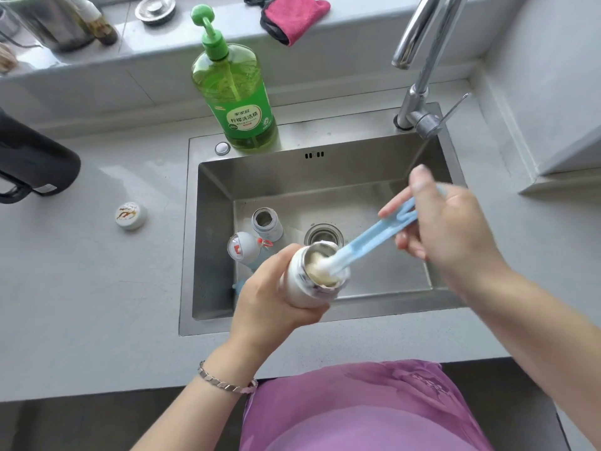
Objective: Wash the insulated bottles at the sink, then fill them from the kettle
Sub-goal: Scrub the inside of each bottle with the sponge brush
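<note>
White bottle (pixel 300 289), gripped in your left hand (pixel 270 301), is mid-scrub with the brush (pixel 367 243) pinched in your right hand (pixel 450 231); the grey bottle (pixel 275 231) and filling from the kettle (pixel 32 164) look yet to do.

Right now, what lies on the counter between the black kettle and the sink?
One small round white lid with a gold pattern, lying apart from the kettle and the sink rim; the head view shows it.

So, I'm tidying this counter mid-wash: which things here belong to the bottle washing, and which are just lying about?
In use: white bottle, gripped by left hand; blue brush, held by right hand; grey bottle in sink; dish soap; tap; black kettle; white lid.
Lying about: pink cloth; metal plug; small dark bottle, all on the ledge.
</note>
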A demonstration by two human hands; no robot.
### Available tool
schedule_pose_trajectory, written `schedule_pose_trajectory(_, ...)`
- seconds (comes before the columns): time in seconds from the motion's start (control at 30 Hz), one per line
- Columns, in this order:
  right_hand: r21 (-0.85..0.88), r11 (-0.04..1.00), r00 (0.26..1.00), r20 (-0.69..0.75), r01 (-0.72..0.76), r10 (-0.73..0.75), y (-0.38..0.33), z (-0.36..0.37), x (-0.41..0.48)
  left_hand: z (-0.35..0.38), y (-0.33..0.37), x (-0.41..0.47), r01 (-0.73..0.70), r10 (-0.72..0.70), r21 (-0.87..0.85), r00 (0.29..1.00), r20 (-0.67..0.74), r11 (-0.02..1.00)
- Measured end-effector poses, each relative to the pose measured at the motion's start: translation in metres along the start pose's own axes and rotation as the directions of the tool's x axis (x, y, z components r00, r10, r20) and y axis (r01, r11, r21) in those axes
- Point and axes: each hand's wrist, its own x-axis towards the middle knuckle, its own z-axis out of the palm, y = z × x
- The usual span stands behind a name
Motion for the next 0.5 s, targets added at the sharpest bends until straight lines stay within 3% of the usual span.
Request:
schedule_pose_trajectory(0.13,-0.048,0.998,0.997,0.074,-0.033,0.037,0.013,0.014,-0.019,0.003,-0.008,-0.004,-0.006,0.004,0.045,0.999,0.043,0.999)
schedule_pose_trajectory(0.27,-0.001,1.0,1.0,-0.029,0.012,-0.012,0.003,0.001,-0.011,-0.004,-0.011,-0.003,-0.013,0.014,0.051,1.0,-0.016,0.999)
schedule_pose_trajectory(0.43,-0.124,0.989,0.99,0.124,0.075,-0.06,0.024,0.029,-0.034,0.008,-0.002,-0.002,-0.093,0.086,0.108,0.994,0.07,0.99)
schedule_pose_trajectory(0.5,-0.043,0.997,0.997,0.049,0.058,-0.056,0.015,0.016,-0.026,0.005,-0.008,-0.002,-0.048,0.044,0.078,0.998,0.05,0.996)
